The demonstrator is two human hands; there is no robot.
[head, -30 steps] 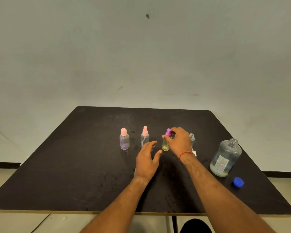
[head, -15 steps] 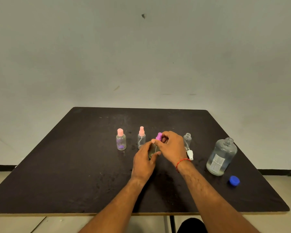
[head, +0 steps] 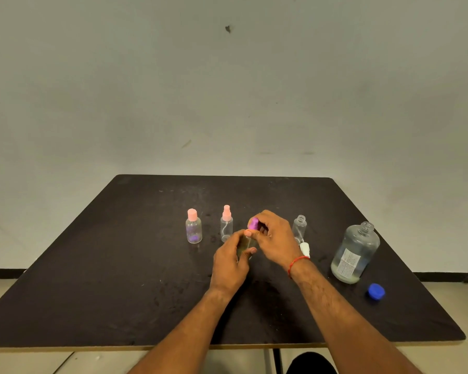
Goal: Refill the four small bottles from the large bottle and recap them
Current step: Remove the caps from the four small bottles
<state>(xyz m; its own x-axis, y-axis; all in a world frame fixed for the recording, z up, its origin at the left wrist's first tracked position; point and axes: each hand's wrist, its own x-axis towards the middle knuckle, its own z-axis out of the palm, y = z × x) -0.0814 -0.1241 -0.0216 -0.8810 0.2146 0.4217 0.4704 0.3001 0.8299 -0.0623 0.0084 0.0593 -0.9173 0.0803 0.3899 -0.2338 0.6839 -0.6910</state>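
My left hand (head: 231, 261) grips the body of a small yellowish bottle (head: 246, 244) at the table's middle. My right hand (head: 274, 240) pinches its purple cap (head: 253, 223) from above. To the left stand a small bottle with a pink flat cap (head: 193, 226) and a small spray bottle with a pink top (head: 226, 224). Right of my hands an uncapped clear small bottle (head: 299, 227) stands, with its white spray top (head: 305, 249) lying in front of it. The large clear bottle (head: 355, 253) stands open at the right, its blue cap (head: 376, 291) lying beside it.
Everything rests on a dark table (head: 119, 279) against a pale wall. The table's front edge (head: 92, 347) runs near my forearms. A red thread (head: 296, 263) circles my right wrist.
My right hand drew the yellowish bottle nearer and to the left. My left hand closed around its body. The camera view also shifted slightly.
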